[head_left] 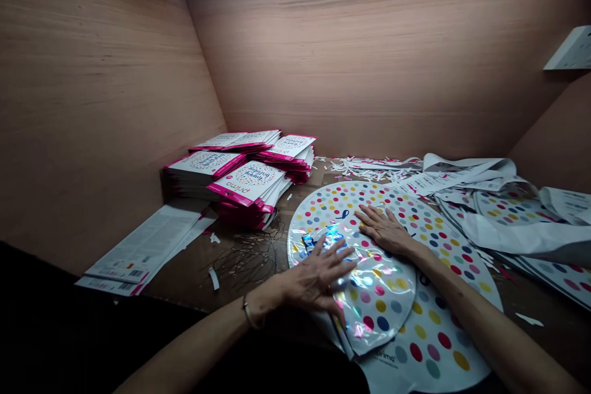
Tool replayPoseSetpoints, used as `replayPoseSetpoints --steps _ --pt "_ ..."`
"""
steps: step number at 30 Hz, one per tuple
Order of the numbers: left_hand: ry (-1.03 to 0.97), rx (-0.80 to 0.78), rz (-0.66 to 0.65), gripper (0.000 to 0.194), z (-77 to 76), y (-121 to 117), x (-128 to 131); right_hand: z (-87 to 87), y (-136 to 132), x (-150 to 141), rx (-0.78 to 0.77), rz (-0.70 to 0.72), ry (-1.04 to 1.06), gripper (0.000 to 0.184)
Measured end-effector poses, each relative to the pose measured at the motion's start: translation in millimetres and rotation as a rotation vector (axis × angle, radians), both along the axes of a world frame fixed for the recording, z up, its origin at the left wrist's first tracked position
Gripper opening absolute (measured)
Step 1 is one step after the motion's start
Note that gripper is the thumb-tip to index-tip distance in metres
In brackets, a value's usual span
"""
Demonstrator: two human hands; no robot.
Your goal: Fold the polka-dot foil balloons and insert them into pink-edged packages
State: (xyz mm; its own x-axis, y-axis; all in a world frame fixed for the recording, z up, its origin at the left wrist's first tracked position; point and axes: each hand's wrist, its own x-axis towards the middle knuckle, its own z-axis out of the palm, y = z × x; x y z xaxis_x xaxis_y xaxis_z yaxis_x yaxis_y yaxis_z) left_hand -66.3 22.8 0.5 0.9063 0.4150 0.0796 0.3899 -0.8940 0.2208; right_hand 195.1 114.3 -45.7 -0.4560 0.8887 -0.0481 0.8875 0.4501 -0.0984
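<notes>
A large round white foil balloon (455, 326) with coloured dots lies flat on the table before me. Part of it is folded over on top, making a smaller shiny dotted layer (385, 286). My left hand (318, 277) rests on this layer's left side with its fingers spread. Farther back, my right hand (383, 231) lies flat, palm down, across the layer's upper edge and the balloon. Blue lettering shows partly beside my left fingers; the rest is hidden by hands and fold.
Several stacks of white and pink printed packets (249, 183) stand at the back left. Flat printed cards (145, 243) lie in front of them. Paper shreds (369, 167), curled label strips (462, 173) and more dotted balloons (512, 206) lie behind and right. Wooden walls (360, 61) enclose the table.
</notes>
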Motion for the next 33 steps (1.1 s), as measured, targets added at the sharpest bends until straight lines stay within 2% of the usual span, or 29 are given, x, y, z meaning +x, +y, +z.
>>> replayPoseSetpoints --steps 2,4,7,9,15,21,24,26,27,28,31,32,33 --pt "0.002 -0.013 -0.124 0.056 10.5 -17 -7 0.4 -5 -3 -0.001 -0.021 -0.008 0.053" --pt "0.048 -0.015 -0.191 0.042 20.2 -31 -12 1.8 -9 -5 -0.002 -0.045 -0.014 0.053" --pt "0.13 0.028 -0.254 0.042 29.1 -40 -16 3.2 -14 -6 -0.011 -0.067 -0.023 0.053" --pt "0.162 0.096 -0.259 0.041 29.5 -42 -16 3.2 -17 -6 -0.014 -0.072 -0.029 0.053" --pt "0.085 0.293 -0.243 0.032 12.4 -48 -15 -0.2 -21 -5 -0.009 -0.098 -0.022 0.052" --pt "0.022 0.353 -0.193 0.03 -3.7 -61 -22 -3.9 -32 -4 -0.008 -0.103 0.044 0.05" --pt "-0.115 0.315 -0.132 0.026 -8.8 -75 -19 -6.2 -40 -5 -0.012 -0.101 0.111 0.05" --pt "-0.271 0.155 -0.016 0.021 -9.8 -81 -13 -4.5 -41 -3 -0.017 -0.099 0.176 0.049" --pt "-0.358 0.03 0.107 0.019 -9.2 -81 -9 -1.4 -39 0 -0.017 -0.105 0.216 0.049" --pt "-0.452 -0.115 0.291 0.019 -8.0 -79 -4 3.8 -36 4 -0.012 -0.119 0.26 0.049" --pt "-0.78 -0.681 1.018 0.025 -1.2 -60 9 30.6 -33 20 0.061 -0.23 0.394 0.054" --pt "-0.865 -0.849 1.193 0.025 1.1 -51 13 41.5 -36 23 0.141 -0.287 0.455 0.055" --pt "-0.928 -0.987 1.301 0.024 3.1 -43 16 51.8 -42 24 0.249 -0.32 0.521 0.055"
